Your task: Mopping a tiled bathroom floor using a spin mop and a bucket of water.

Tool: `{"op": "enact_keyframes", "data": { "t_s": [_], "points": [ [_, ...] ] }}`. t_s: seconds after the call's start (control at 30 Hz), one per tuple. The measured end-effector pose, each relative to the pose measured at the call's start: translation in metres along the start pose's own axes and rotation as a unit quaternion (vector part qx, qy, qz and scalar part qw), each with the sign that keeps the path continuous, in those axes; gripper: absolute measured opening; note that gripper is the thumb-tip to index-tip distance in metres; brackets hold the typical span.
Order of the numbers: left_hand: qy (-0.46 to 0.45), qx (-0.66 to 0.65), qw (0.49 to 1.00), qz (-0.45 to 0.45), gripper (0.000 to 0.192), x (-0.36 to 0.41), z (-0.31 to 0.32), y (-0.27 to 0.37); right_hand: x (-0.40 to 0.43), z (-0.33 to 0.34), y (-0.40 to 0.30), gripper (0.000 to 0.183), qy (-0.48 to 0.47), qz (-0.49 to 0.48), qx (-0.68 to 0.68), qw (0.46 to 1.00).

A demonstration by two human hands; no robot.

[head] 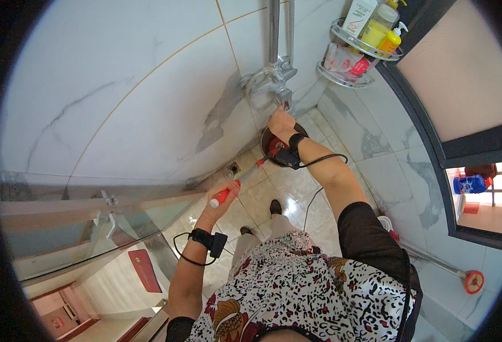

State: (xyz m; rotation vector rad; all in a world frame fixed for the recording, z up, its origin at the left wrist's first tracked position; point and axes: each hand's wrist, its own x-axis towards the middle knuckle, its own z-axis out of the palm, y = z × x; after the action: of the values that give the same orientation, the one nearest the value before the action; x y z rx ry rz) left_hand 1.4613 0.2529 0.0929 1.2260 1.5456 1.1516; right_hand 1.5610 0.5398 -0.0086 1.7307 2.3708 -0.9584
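My left hand (224,199) grips the red and white end of a long-handled tool (246,175). The tool slants down to the right, its red lower part reaching a dark round basin (268,139) on the tiled floor. My right hand (281,122) is raised beside the spout of a chrome shower mixer tap (272,81) on the wall, above the basin. Its fingers are partly hidden, so whether they touch the spout is unclear. Something red shows inside the basin, partly covered by my right wrist and its black strap device.
A two-tier corner shelf (353,40) holds several bottles. A floor drain (233,169) lies by the left wall. A glass panel (105,231) stands at left, a dark-framed window (441,158) at right. A pole with a round red end (474,282) leans at lower right.
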Motion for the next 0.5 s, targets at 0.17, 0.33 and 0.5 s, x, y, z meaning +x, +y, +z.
{"op": "enact_keyframes", "data": {
  "t_s": [0.17, 0.33, 0.5],
  "points": [
    [0.035, 0.063, 0.996, -0.048, 0.010, -0.003, -0.011, -0.007, -0.009, 0.008, -0.004, 0.031, 0.023, -0.021, -0.040, 0.999],
    [0.024, 0.083, 0.996, -0.037, 0.009, 0.002, -0.013, -0.011, -0.012, 0.005, -0.008, 0.035, -0.014, 0.003, -0.012, 1.000],
    [0.052, 0.035, 0.997, -0.049, 0.009, -0.008, -0.016, -0.042, -0.003, 0.052, 0.003, 0.031, -0.001, -0.026, -0.024, 0.999]
  ]
}}
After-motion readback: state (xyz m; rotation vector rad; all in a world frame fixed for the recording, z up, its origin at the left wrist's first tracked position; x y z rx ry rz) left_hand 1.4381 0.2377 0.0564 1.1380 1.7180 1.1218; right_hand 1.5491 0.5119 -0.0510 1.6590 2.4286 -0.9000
